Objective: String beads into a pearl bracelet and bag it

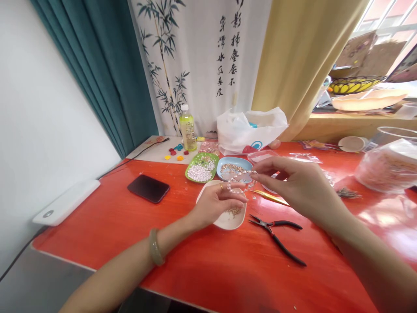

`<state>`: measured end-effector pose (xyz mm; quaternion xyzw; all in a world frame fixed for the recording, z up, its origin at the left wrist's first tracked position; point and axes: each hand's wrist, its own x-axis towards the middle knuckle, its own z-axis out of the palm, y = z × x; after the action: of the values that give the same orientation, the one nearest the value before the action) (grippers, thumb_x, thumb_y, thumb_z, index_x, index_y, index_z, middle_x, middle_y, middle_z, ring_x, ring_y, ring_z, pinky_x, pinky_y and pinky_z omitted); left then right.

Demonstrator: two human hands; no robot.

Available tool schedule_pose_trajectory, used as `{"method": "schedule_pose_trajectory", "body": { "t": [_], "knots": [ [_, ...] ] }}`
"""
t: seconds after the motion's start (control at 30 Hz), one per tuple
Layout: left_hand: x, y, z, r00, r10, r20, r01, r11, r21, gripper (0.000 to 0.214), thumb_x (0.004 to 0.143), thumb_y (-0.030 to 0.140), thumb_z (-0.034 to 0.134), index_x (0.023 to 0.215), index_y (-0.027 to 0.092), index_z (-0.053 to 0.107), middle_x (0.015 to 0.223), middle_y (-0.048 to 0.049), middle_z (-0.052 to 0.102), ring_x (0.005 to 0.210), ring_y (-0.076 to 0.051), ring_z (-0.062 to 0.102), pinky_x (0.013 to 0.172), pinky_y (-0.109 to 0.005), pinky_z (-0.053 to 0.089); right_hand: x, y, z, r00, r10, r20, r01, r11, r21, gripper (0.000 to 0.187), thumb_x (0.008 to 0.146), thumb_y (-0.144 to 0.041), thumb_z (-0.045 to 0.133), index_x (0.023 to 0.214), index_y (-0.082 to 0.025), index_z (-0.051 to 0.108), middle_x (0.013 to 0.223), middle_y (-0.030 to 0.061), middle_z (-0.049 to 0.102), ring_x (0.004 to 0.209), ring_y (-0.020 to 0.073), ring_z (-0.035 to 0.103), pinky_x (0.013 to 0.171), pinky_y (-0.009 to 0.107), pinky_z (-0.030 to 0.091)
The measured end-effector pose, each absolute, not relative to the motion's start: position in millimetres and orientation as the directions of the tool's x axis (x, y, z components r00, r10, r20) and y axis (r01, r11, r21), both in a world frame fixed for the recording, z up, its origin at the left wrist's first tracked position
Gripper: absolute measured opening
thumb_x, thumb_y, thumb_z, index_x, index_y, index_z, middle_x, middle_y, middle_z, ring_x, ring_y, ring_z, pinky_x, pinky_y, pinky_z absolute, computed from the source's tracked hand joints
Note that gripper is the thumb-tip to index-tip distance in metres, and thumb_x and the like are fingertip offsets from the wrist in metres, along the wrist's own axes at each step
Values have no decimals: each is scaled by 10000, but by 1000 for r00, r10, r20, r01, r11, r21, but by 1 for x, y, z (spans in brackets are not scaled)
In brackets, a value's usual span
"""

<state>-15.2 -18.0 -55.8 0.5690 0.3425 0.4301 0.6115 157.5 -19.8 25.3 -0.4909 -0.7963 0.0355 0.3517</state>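
The red table (202,261) carries the whole spread: a white plastic bag (250,128) at the back, a black phone (148,188) to the left, and black pliers (276,234) just in front of the hands. Over the white dish (228,219) the left hand (215,202) and right hand (293,182) share a beaded strand (241,178). Each hand pinches one end between thumb and fingertips, nearly closed; exactly how the tips meet is hard to tell at this size. The strand arcs between them, its long axis running roughly left to right, rising toward the right hand. The risk, as I judge it, is a loosened pinch letting beads slide off an open end, scattering past the dish across the table and among the green dish (201,167) and blue dish (233,168) behind
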Motion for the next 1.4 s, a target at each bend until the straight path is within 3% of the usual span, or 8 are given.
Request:
{"method": "schedule_pose_trajectory", "body": {
  "t": [0.4,0.5,0.6,0.73,0.83,1.0,1.17,1.4],
  "knots": [
    [-14,-20,-51,344,932,115,-242,-31,970,363,617,162,689,970,133,611,857,-72,684,851,-211,632,785,-328,482,157,-16,19,-357,827,435,833,492,-251,154,764,-307,544,818,-216,655,693,18,684,545,157,572,478,269,401],
    [-14,-20,-49,332,939,94,-253,-7,967,347,633,200,681,962,117,606,806,-73,688,749,-189,647,727,-310,495,157,-18,21,-336,800,497,828,503,-248,180,776,-298,534,908,-212,622,843,36,685,545,140,561,502,269,411],
    [-15,-19,-47,300,950,84,-277,3,961,341,666,246,659,969,106,592,769,-76,689,633,-147,639,657,-280,500,157,-19,24,-309,785,536,840,490,-235,140,803,-305,494,802,-213,599,849,28,673,536,129,546,518,267,402],
    [-18,-17,-48,274,956,103,-319,-11,948,363,685,279,647,997,112,571,803,-87,690,638,-146,641,617,-256,496,156,-20,26,-266,880,394,925,348,-154,321,768,-447,496,551,-213,529,534,11,601,486,165,522,435,264,322],
    [-18,-15,-50,267,955,128,-338,-32,940,373,684,278,651,1010,117,568,837,-91,687,649,-150,645,615,-256,495,153,-19,25,-277,926,257,941,315,-120,343,730,-514,505,561,-219,549,540,11,603,504,183,530,436,266,309],
    [-19,-15,-51,270,950,155,-377,-43,925,329,717,273,619,1006,125,568,829,-87,688,641,-145,641,615,-257,489,155,-17,25,-329,919,217,898,375,-229,265,777,-386,487,603,-219,595,568,2,624,517,155,540,457,253,330],
    [-20,-15,-52,265,956,127,-363,-23,932,314,718,281,614,987,124,586,803,-83,689,652,-153,640,667,-293,487,161,-15,26,-333,881,337,883,417,-216,209,773,-313,505,629,-215,619,578,6,638,497,150,542,450,255,338],
    [-18,-17,-48,403,914,58,-295,70,953,361,641,271,681,955,112,600,724,-77,685,606,-151,630,673,-308,475,157,-16,21,-396,694,601,768,609,-197,130,773,-266,548,722,-206,651,630,11,651,518,130,542,485,254,389]
  ]
}}
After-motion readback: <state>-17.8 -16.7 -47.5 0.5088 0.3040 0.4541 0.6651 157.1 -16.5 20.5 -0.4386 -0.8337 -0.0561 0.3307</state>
